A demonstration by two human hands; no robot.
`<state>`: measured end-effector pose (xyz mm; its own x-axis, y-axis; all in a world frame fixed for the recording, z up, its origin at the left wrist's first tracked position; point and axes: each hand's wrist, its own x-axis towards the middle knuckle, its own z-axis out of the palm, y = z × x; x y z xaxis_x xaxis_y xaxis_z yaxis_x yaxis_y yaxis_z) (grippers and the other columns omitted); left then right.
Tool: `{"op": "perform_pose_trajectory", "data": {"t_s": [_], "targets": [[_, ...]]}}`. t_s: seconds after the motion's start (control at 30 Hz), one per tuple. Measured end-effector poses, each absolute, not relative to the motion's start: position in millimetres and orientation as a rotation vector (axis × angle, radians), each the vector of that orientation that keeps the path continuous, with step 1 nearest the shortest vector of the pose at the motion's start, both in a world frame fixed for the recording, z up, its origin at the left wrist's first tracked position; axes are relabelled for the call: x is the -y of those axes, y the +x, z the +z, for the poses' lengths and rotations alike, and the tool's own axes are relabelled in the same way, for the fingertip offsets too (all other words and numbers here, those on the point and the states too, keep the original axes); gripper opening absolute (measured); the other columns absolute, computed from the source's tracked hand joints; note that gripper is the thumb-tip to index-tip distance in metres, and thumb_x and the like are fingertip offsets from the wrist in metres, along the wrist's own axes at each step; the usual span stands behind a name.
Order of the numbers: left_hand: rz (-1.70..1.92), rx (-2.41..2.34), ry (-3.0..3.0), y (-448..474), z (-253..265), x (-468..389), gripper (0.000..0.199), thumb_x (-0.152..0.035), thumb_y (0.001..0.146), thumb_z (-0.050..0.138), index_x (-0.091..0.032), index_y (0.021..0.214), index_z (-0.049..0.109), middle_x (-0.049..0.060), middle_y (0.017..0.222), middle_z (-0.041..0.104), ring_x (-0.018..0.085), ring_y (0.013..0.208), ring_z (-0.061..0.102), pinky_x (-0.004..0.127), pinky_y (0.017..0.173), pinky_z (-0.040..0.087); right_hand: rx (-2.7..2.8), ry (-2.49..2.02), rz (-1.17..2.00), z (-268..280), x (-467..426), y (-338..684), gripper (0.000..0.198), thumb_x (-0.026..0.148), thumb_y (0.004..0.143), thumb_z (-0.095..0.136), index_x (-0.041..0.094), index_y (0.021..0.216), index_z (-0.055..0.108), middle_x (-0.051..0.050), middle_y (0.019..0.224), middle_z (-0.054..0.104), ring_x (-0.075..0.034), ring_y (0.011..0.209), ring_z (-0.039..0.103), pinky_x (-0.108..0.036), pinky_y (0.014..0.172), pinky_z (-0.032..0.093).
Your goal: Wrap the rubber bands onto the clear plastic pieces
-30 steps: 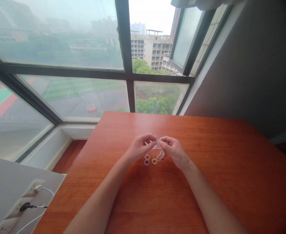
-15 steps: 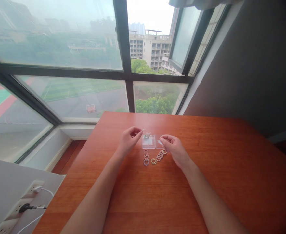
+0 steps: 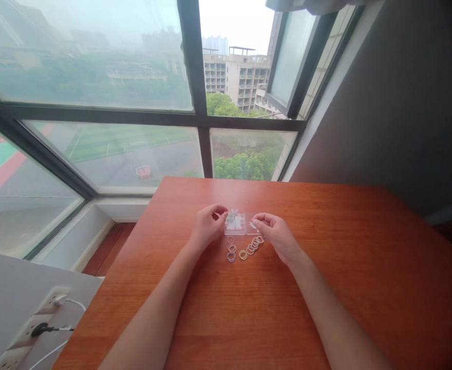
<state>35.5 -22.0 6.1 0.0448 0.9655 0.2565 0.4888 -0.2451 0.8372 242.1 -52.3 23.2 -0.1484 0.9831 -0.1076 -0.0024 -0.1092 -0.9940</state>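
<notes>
My left hand [image 3: 209, 226] is at the left side of a clear plastic divided box [image 3: 240, 224], thumb and fingertips pinched beside its back left compartment. What they hold, if anything, is too small to make out. Inside that compartment lie a few small rings [image 3: 230, 216] that look like thin hair ties. Over the box's clear lid [image 3: 252, 230], folded open to the right, my right hand [image 3: 274, 229] has its thumb and index finger pressed together. Whether they grip the lid's edge or something small cannot be seen.
In front of the box lie pale rings [image 3: 231, 248] in a column, bluish-purple ones [image 3: 231, 257] nearest me, yellow rings [image 3: 243, 255], and a slanting row of pinkish-white rings [image 3: 252, 245]. The wooden table [image 3: 226, 313] meets windows behind. Sockets with plugs [image 3: 41, 329] are at lower left.
My left hand has moved slightly right and its fingertips have come down to the box's left compartment. A small ring seen beyond those fingertips is no longer distinct. My right hand has stayed almost still.
</notes>
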Motion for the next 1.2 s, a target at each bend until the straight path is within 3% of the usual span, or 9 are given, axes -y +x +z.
{"op": "perform_pose_trajectory", "data": {"t_s": [0.17,0.4,0.87,1.2], "targets": [[1.132,-1.486,1.796,34.1,8.3,23.3,0.016,-0.029,0.079,0.058,-0.016,0.082,0.068,0.003,0.075,0.069,0.012,0.06,0.058,0.022,0.057,0.045,1.728,-1.396,1.018,23.0,48.9,258.3,0.021,0.037,0.077,0.058,0.017,0.079,0.065,0.005,0.052,0.047,-0.009,0.05,0.038,-0.023,0.05,0.027],[1.137,-1.484,1.816,32.7,10.4,24.2,0.018,-0.029,0.08,0.057,-0.016,0.083,0.068,0.003,0.077,0.069,0.013,0.062,0.058,0.023,0.058,0.046,2.195,-1.574,0.709,29.3,54.0,274.5,0.015,0.025,0.077,0.055,0.021,0.074,0.069,0.001,0.059,0.06,-0.012,0.054,0.05,-0.023,0.051,0.027],[1.122,-1.458,1.819,33.6,12.3,25.6,0.017,-0.027,0.081,0.057,-0.016,0.084,0.069,0.003,0.078,0.07,0.012,0.063,0.058,0.022,0.059,0.045,2.359,-1.531,0.733,23.1,59.6,264.7,0.014,0.017,0.075,0.057,0.024,0.072,0.07,0.002,0.064,0.064,-0.011,0.055,0.051,-0.022,0.052,0.027],[1.127,-1.422,1.821,35.5,14.3,27.8,0.017,-0.028,0.081,0.056,-0.016,0.084,0.068,0.003,0.077,0.069,0.013,0.063,0.058,0.023,0.059,0.046,2.147,-1.429,0.707,24.0,54.1,259.1,0.014,0.022,0.078,0.055,0.021,0.079,0.069,0.003,0.055,0.056,-0.011,0.051,0.046,-0.022,0.052,0.03]]}}
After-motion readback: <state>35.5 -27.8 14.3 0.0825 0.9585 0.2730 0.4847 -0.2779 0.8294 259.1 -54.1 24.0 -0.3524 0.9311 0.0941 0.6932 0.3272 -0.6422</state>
